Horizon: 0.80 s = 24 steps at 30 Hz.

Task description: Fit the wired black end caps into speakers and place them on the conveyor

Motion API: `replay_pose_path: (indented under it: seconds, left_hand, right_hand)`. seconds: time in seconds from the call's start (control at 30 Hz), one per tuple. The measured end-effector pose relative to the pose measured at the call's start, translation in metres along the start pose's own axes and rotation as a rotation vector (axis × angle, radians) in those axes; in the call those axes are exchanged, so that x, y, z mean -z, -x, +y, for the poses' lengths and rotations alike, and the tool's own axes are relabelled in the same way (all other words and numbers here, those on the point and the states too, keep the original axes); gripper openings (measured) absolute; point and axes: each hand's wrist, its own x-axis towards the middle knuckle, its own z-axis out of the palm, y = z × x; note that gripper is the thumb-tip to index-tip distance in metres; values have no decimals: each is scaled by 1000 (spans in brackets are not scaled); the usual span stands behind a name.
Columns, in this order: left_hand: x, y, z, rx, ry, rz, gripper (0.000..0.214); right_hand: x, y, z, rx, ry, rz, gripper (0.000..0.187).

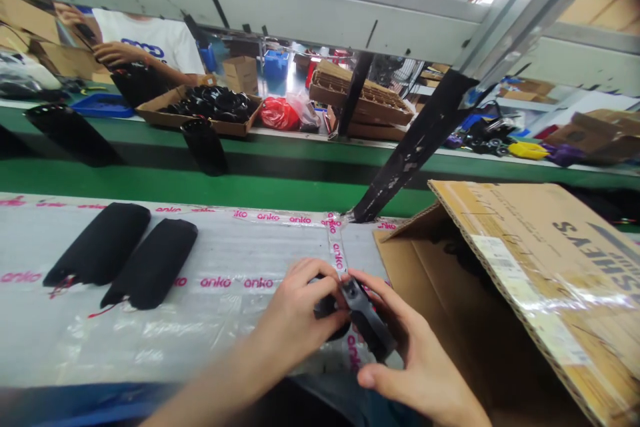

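Observation:
My left hand (295, 313) and my right hand (415, 353) both grip a small black plastic housing (363, 313) with a round hole in its face, low over the table. Part of it is hidden by my fingers. To the left, two black padded oblong pieces (100, 243) (150, 263) lie side by side on a clear plastic sheet (210, 327), with thin red wires at their ends. That sheet, printed with pink "anko" tape, covers the table under my hands.
An open cardboard box (480, 293) with a raised flap stands right of my right hand. A dark metal strut (413, 147) rises behind it. Beyond a green bench, a person in a white T-shirt (150, 43) works near a carton of black parts (200, 110) and a red bag (279, 113).

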Motion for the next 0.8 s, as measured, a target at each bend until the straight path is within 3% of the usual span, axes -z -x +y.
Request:
replay_pose_path:
  seconds: [0.17,0.27,0.4,0.57,0.7,0.8]
  left_hand:
    - [9,-3,-1,78,138,-124,25]
    - [9,-1,-3,126,143,-130,22]
    - [9,2,-1,169,172,-173,25]
    - [24,5,-6,273,382,-233,49]
    - [28,18,-29,294,676,-163,34]
    - [27,28,-32,203,595,-40,40]
  right_hand:
    - [9,11,-2,0,54,-141,104]
    - [9,13,-4,-16,116,-123,92]
    - [-9,3,-7,25,307,93,97]
    - [-44,-17,-6,263,529,307,97]
    - [-63,-25,2,379,644,459,92]
    - [-70,-24,8,422,675,548,95]
